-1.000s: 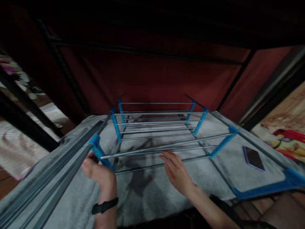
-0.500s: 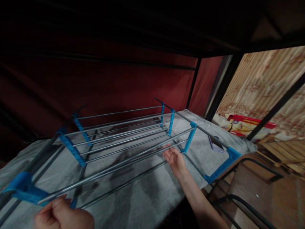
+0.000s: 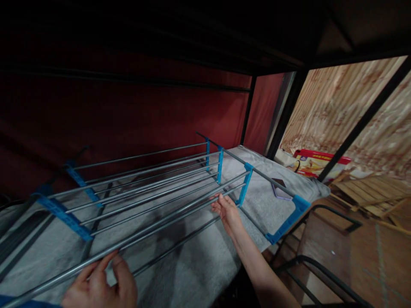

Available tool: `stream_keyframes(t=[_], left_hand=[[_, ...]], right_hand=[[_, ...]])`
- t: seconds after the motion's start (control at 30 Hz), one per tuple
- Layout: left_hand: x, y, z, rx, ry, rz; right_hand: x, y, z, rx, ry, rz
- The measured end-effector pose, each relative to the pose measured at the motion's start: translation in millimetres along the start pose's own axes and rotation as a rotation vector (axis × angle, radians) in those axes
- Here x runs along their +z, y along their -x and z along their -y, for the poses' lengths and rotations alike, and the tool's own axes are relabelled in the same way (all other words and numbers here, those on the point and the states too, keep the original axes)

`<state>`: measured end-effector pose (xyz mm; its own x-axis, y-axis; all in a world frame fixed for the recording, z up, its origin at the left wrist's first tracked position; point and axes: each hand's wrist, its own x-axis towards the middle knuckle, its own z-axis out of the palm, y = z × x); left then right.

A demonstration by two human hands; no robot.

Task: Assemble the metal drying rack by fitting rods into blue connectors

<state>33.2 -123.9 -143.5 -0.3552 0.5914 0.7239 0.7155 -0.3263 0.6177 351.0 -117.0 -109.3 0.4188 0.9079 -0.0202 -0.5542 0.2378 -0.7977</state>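
- Head view: we've got the drying rack (image 3: pixel 154 179) lying on the grey bed (image 3: pixel 199 265), its rods running from lower left up to the right.
- Our right hand (image 3: pixel 226 210) curls loosely around a front rod's far end; our left hand (image 3: pixel 101 284) sits under the near end, fingers (image 3: pixel 111 259) spread and touching it.

One drying rack (image 3: pixel 150 179); six blue crossbars (image 3: pixel 63 214) visible on it. Two hands: left hand (image 3: pixel 99 286), right hand (image 3: pixel 226 209). One phone (image 3: pixel 280 190) on one grey blanket (image 3: pixel 199 261). One red box (image 3: pixel 316 164).
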Motion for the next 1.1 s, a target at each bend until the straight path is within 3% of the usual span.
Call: stream_keyframes(t=[0.17,0.33,0.43,0.5,0.63,0.73,0.93,1.1], left_hand=[[-0.4,-1.4,-12.1,0.21,-0.195,0.066],[0.2,-10.9,-13.7,0.225,-0.233,0.169],[1.2,-18.2,-7.2,0.243,-0.259,0.193],[1.6,-21.5,-3.9,0.267,-0.272,0.2],[1.1,-23.4,-0.1,0.334,-0.283,0.192],[0.8,-22.8,3.1,0.4,-0.315,0.19],[4.2,-23.4,10.4,0.451,-0.371,0.203],[4.0,-25.0,15.2,0.526,-0.459,0.21]], right_hand=[[0.7,2.3,2.1,0.005,-0.002,0.0],[-2.0,-2.5,0.9,0.022,0.064,0.003],[-15.0,-7.8,-1.3,0.012,0.247,-0.018],[-29.8,-10.0,-0.7,-0.117,0.414,-0.126],[-64.0,-12.7,9.7,-0.542,0.605,-0.528],[-80.3,-18.5,18.9,-0.601,0.648,-0.697],[-81.7,-35.6,14.8,-0.495,0.625,-0.443],[-83.3,-43.4,6.7,-0.516,0.605,-0.44]])
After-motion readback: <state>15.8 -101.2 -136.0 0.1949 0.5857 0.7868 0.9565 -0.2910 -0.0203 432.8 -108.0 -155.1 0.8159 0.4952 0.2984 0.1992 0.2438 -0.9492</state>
